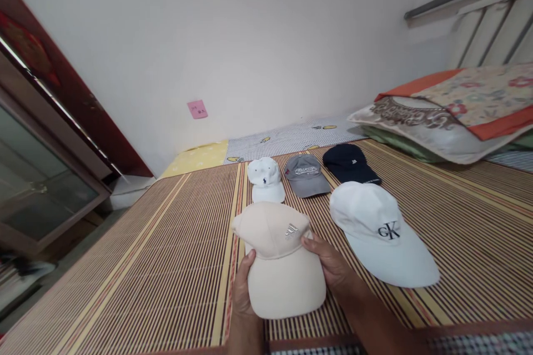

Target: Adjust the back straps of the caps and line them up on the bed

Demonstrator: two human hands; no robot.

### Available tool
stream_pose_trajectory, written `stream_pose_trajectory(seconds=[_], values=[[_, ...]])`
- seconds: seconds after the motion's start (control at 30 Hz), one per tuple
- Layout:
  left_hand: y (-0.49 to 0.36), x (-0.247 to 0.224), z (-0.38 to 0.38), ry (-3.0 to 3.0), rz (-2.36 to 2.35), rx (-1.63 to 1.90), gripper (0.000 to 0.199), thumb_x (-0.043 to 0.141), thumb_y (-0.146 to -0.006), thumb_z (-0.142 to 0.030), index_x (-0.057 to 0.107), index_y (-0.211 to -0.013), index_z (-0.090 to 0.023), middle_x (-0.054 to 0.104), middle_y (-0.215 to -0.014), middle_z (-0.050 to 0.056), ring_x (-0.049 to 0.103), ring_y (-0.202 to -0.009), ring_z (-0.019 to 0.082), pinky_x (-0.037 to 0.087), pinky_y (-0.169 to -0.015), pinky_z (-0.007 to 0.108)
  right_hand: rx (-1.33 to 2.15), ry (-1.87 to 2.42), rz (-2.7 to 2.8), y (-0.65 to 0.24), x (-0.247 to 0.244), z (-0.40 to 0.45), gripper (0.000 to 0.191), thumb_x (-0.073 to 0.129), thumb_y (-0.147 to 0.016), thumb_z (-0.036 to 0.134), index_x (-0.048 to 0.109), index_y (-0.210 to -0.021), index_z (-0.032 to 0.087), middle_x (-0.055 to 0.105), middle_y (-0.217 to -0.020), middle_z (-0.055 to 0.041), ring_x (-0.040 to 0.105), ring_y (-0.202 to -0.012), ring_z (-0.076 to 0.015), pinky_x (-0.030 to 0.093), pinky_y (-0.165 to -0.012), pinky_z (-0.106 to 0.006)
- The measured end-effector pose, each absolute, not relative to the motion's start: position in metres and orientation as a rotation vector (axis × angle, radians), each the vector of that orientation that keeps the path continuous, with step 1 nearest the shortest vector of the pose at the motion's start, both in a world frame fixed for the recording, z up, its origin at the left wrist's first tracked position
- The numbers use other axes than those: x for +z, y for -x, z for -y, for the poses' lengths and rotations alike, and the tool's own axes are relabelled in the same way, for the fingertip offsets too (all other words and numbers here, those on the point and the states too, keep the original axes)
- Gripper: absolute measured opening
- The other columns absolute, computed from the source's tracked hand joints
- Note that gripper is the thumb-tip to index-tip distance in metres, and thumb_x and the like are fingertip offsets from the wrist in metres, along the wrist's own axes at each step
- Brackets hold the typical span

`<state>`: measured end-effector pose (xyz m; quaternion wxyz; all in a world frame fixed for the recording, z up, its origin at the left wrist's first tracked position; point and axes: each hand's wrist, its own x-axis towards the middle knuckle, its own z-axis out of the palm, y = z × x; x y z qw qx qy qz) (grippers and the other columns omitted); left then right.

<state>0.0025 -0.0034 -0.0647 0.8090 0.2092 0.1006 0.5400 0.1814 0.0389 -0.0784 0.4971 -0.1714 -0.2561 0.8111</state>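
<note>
A cream baseball cap (287,283) with a small three-bar logo is gripped at both sides, its brim toward me. My left hand (244,288) is closed on the cap's left edge, thumb on top. On the opposite side, my right hand (333,260) pinches the cap where crown and brim meet, its other fingers underneath. Just to the right lies a large white cap (366,211) with black letters. Behind the cream cap are a small white cap (265,175), a grey cap (306,175) with white script and a dark navy cap (347,161).
A striped bamboo mat (166,255) covers the bed under the caps. Pillows (441,122) with a floral cover are piled at the right. A pink note (197,109) is on the wall (266,39). A glass-paned door (37,177) stands at the left.
</note>
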Motion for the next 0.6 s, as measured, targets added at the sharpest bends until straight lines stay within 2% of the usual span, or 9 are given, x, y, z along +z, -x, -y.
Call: stream_pose_trajectory(seconds=[0.23,0.37,0.6], values=[[-0.007,-0.059,0.004,-0.545,-0.075,1.079,0.053,0.032,-0.102,-0.041,0.066,-0.134,-0.015,0.065,-0.139,0.014,0.043,-0.144,0.033,0.018,-0.124,0.052,1.953,0.372,0.687,-0.182,-0.079,-0.040,0.049,0.089,-0.068,0.034,0.071,-0.110,0.018,0.080,-0.104,-0.0116,0.071,-0.110,-0.0327,0.047,-0.104,-0.051],[-0.007,-0.057,0.002,-0.537,0.000,1.088,0.057,0.020,-0.106,-0.039,0.062,-0.139,-0.021,0.063,-0.141,0.010,0.042,-0.145,0.029,0.013,-0.126,0.050,1.949,0.367,0.714,-0.182,-0.084,-0.044,0.047,0.089,-0.068,0.032,0.072,-0.110,0.019,0.080,-0.104,-0.0100,0.073,-0.107,-0.0310,0.047,-0.104,-0.049],[0.001,-0.066,-0.004,-0.536,0.026,1.112,0.054,0.017,-0.106,-0.034,0.058,-0.142,-0.027,0.060,-0.145,0.007,0.044,-0.144,0.027,0.009,-0.126,0.050,1.966,0.320,0.793,-0.183,-0.091,-0.047,0.048,0.090,-0.066,0.030,0.073,-0.110,0.017,0.080,-0.103,-0.0104,0.073,-0.106,-0.0309,0.048,-0.104,-0.049]])
